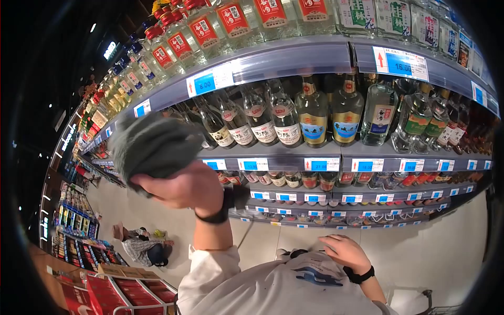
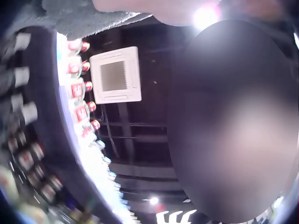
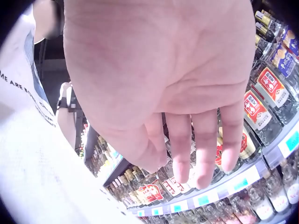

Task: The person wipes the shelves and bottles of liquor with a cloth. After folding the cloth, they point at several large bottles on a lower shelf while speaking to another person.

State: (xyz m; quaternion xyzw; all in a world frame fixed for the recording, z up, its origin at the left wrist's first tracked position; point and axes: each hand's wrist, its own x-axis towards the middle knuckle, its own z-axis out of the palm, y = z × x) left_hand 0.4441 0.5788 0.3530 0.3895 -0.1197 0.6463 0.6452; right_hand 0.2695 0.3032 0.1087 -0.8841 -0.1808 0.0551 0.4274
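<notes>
My left hand (image 1: 184, 185) grips a bunched grey cloth (image 1: 157, 144), raised before the left part of the liquor shelves. The cloth overlaps some bottles in the head view and hides much of my fingers. Along the top of the left wrist view lie the fuzzy cloth (image 2: 84, 18) and part of the hand (image 2: 145, 5). My right hand (image 1: 347, 253) hangs in front of my white shirt (image 1: 262, 289), holding nothing. Its palm and loosely bent fingers (image 3: 203, 154) fill much of the right wrist view. Nearest the cloth are clear bottles with white labels (image 1: 244, 128).
Clear red-label bottles (image 1: 233, 21) crowd the upper shelf (image 1: 294, 65), whose edge carries price tags (image 1: 210, 81). Gold-label bottles (image 1: 314, 113) stand below. A person (image 1: 144, 247) is low on the floor at left, near red boxes (image 1: 107, 294) with a white metal frame.
</notes>
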